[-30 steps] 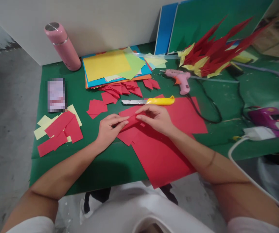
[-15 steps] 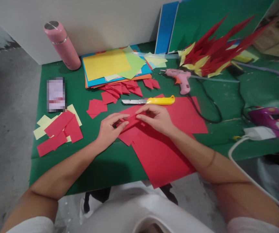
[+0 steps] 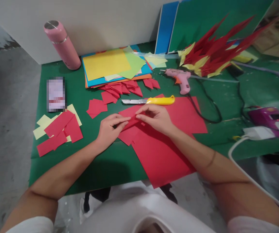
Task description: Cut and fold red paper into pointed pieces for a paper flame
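Between my two hands is a small piece of red paper [image 3: 131,122], pinched at both ends and held just over larger sheets. My left hand [image 3: 110,129] closes thumb and fingers on its left end. The right end sits in the pinch of my right hand [image 3: 156,119]. Fingers hide part of its shape, so I cannot tell how it is folded. Below lie large red paper sheets [image 3: 163,158]. A yellow utility knife [image 3: 161,100] with its blade out rests just beyond my right hand. Folded red paper pieces [image 3: 120,89] lie farther back.
Cut red strips [image 3: 54,142] and pale yellow pieces lie at left, near a blurred-out phone-like object [image 3: 56,94]. A pink bottle [image 3: 64,47] stands behind, beside stacked coloured paper [image 3: 105,66]. At right are a pink glue gun [image 3: 182,79], a red paper flame shape [image 3: 212,48] and a purple power strip [image 3: 270,119].
The fingers of my left hand have closed more flatly together on the red paper and shifted very slightly right. My right hand keeps its pinch in the same place.
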`<control>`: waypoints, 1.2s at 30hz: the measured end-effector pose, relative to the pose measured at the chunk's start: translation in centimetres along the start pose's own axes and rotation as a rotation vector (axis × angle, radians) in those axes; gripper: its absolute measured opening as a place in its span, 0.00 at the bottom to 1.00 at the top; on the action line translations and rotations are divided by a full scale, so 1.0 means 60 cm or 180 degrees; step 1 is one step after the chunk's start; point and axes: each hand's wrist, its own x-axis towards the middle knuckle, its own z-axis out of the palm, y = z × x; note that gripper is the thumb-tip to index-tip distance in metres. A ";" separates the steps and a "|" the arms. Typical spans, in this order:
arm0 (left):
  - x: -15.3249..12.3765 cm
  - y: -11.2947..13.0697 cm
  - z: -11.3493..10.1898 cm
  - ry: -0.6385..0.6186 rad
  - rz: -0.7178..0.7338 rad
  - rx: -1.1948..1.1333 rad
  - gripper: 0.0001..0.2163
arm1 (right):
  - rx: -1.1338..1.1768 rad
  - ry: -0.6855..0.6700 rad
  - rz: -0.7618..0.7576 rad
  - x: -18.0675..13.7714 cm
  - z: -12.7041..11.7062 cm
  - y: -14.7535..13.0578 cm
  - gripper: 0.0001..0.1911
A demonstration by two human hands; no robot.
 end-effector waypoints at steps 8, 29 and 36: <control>0.000 0.003 0.003 -0.0147 0.0253 0.0055 0.08 | -0.0159 -0.0069 -0.0003 0.002 0.001 0.003 0.15; -0.006 -0.003 0.004 -0.0767 0.1077 0.1393 0.11 | -0.1651 -0.0312 -0.0581 0.005 0.000 0.019 0.19; -0.005 -0.008 0.002 -0.0624 0.0883 0.1072 0.08 | -0.0821 -0.0266 -0.0248 0.011 -0.007 0.026 0.17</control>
